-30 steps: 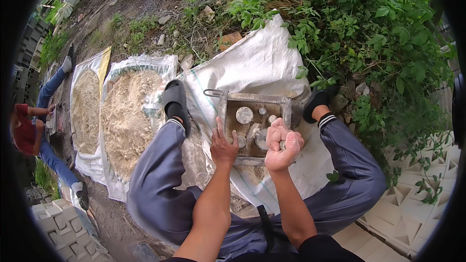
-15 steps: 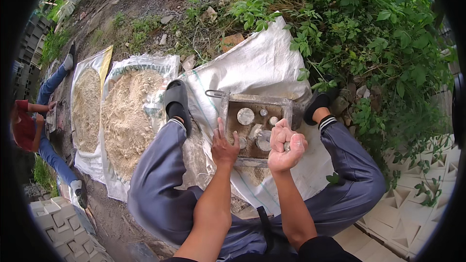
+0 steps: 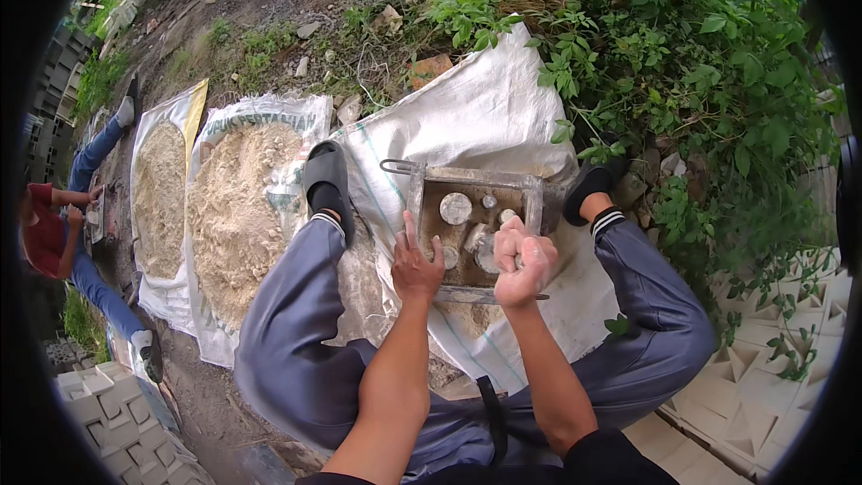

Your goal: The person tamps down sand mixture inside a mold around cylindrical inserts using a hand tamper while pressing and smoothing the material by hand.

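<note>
Box (image 3: pixel 480 177) of grey, sand-smeared bars, four-sided, flat on a white sack (image 3: pixel 476 121) between the two feet, with a metal loop (image 3: pixel 401 166) sticking out at its far left corner. Inside it, brown sand and several pale round blocks: a large block (image 3: pixel 455 208) toward the far left, a small block (image 3: pixel 489 201) to its right, another large block (image 3: pixel 482 251) nearer the wrists, partly covered from view. Left hand (image 3: pixel 417 268) at the near left part of the box, palm down, fingers loosely spread and unclosed, index pointing away along the side bar, thumb beside a smaller block (image 3: pixel 450 259); nothing visible in its grasp. Right hand (image 3: pixel 525 265) above the near right corner, dusty, fingers curled tightly into a fist; cannot tell for certain about anything inside it.

Around the box, a dark sandal (image 3: pixel 323 175) on the left foot and a black shoe (image 3: pixel 588 195) on the right, below grey trousers (image 3: pixel 301 305). Farther left, two heaps of pale sand on sacks, a near heap (image 3: pixel 241 202) and a far heap (image 3: pixel 162 202). Beyond those, a seated person in a red shirt (image 3: pixel 45 233). Leafy plants (image 3: pixel 700 54) at upper right, patterned pale blocks (image 3: pixel 763 395) at lower right.
</note>
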A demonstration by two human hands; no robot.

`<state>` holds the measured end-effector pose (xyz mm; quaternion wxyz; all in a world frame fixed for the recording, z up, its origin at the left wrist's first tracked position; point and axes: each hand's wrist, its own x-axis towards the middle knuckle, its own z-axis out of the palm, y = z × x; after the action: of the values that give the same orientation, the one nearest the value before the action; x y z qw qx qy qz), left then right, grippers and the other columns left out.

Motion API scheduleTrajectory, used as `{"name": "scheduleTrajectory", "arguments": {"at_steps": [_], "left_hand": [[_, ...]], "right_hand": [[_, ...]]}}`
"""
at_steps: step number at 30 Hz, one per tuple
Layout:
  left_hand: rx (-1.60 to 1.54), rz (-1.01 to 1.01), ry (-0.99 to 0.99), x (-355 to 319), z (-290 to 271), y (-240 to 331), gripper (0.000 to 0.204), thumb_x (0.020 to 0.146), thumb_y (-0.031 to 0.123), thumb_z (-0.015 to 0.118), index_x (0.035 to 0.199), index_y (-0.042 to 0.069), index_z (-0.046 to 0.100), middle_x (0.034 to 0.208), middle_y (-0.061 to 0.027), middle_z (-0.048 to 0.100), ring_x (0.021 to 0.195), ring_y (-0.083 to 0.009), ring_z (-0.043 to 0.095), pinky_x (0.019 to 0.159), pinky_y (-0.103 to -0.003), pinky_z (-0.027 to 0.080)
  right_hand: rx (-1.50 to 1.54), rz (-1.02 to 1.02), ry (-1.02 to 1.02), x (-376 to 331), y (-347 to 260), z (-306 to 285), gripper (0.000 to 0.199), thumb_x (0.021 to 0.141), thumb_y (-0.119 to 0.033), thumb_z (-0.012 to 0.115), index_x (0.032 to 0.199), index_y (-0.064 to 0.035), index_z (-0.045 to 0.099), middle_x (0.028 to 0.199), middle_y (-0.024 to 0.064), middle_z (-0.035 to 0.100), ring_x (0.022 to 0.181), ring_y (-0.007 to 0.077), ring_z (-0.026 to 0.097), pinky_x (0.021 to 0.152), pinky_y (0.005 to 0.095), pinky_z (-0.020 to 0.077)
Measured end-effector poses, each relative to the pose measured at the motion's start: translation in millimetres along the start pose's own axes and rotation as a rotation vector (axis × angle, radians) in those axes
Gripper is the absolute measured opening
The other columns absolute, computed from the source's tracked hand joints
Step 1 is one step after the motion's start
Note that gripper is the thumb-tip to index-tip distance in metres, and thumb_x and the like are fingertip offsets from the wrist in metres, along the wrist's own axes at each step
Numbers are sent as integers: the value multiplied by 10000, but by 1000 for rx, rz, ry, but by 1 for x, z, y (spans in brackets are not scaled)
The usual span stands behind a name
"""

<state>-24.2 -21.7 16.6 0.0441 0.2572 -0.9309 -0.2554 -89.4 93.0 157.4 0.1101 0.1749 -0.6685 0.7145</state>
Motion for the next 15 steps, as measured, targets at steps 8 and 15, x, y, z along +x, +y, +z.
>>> {"name": "scheduleTrajectory", "arguments": {"at_steps": [8, 15], "left_hand": [[-29, -25, -26, 1, 1, -5, 746, 857, 340, 541, 1474, 145, 170, 1090, -180, 497, 955, -368, 564, 798, -450, 494], [-41, -10, 15, 1, 2, -2, 738, 857, 336, 538, 1473, 155, 173, 1073, -172, 496, 943, -357, 566, 794, -444, 498]], "right_hand": [[0, 83, -59, 7, -5, 11, 405, 852, -248, 327, 487, -81, 272, 425, 17, 283, 414, 115, 242, 558, 284, 302], [40, 148, 60, 3, -13, 5, 424, 848, -218, 347, 465, -55, 266, 414, 14, 293, 389, 128, 224, 519, 303, 287]]}}
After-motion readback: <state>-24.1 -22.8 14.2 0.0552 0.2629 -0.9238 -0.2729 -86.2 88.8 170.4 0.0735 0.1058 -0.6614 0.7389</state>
